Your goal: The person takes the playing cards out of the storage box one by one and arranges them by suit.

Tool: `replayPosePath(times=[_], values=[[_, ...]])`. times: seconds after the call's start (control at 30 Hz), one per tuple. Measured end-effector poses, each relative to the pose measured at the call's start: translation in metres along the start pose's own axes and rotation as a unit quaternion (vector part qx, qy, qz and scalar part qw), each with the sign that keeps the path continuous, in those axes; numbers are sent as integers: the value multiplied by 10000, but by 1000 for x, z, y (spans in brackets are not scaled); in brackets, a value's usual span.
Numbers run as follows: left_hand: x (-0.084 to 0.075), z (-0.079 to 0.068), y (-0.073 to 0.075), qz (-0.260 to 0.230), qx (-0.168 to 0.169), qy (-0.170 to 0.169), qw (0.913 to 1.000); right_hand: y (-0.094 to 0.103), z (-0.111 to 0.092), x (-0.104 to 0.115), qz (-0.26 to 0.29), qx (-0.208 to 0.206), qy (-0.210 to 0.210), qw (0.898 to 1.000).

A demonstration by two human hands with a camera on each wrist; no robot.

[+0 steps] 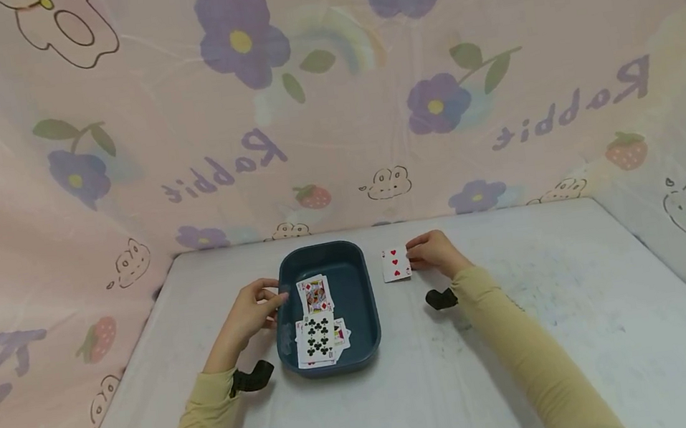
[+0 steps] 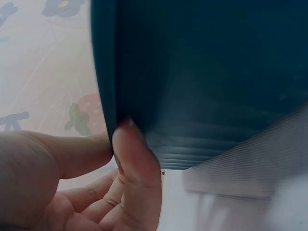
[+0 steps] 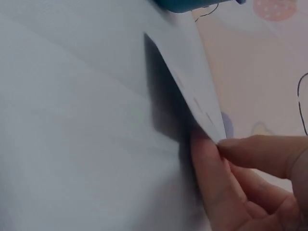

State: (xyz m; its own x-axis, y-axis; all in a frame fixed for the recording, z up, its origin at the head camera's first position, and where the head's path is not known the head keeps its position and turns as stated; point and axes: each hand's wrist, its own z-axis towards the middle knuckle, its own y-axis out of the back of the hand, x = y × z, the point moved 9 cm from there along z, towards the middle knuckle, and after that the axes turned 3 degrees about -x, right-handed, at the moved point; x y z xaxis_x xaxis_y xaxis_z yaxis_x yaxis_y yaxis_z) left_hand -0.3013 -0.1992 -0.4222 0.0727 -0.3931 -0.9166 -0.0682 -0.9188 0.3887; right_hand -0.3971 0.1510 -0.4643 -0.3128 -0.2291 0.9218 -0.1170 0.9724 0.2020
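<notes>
A dark blue-green rectangular tray (image 1: 369,312) stands on the white table with several playing cards in it, among them a ten of clubs (image 1: 318,338) and a diamond face card (image 1: 315,296). At its left side, my left hand (image 1: 251,314) pinches the wall; in the left wrist view the thumb and index finger (image 2: 137,163) close on the tray's edge (image 2: 105,82). To the right of the tray, my right hand (image 1: 435,252) pinches a three of hearts (image 1: 395,266) by its right edge. The card (image 3: 185,91) looks tilted over the tabletop in the right wrist view.
A white cloth covers the table (image 1: 564,315), with faint stains on its right part. Behind and at both sides hangs a pink curtain (image 1: 332,129) printed with flowers and rabbits. Black straps with mounts (image 1: 254,377) sit at both wrists.
</notes>
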Motion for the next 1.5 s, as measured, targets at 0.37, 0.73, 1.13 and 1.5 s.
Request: replayPosePath(times=[0.37, 0.73, 1.13, 1.5], values=[[4, 2, 1, 88, -73, 90, 9999, -1, 1, -2, 242, -259, -212, 9991], [6, -1, 3, 115, -107, 103, 9998, 0, 0, -5, 143, -268, -172, 9994], [5, 0, 2, 98, -142, 68, 9998, 6, -3, 1, 95, -467, 65, 9988], [4, 0, 1, 75, -146, 62, 9998, 9, -6, 7, -162, -715, 493, 9961]])
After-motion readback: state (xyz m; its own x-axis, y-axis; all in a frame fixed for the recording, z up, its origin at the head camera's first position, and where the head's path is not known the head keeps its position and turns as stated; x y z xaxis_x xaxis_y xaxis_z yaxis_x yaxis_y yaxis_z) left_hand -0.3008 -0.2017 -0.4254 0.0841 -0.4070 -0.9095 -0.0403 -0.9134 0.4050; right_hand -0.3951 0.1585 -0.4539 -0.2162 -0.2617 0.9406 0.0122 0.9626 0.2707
